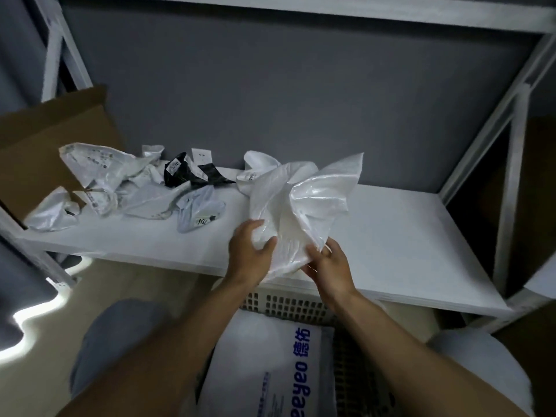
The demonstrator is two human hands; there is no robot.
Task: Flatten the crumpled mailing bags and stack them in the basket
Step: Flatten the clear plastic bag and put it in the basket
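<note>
A large crumpled white mailing bag (304, 203) is held up over the front of the white shelf (406, 245). My left hand (248, 251) grips its lower left edge, thumb on top. My right hand (329, 270) pinches its lower right corner. Several crumpled bags (120, 182), white, grey and one black (186, 173), lie in a heap at the shelf's left. Below the shelf, between my arms, stands a white perforated basket (285, 305) with a flat white bag with blue print (270, 362) lying in it.
A brown cardboard box (45, 145) stands at the shelf's left end behind the heap. White metal rack posts (511, 176) rise at the right and left. The shelf above (361, 10) crosses the top. My knees flank the basket.
</note>
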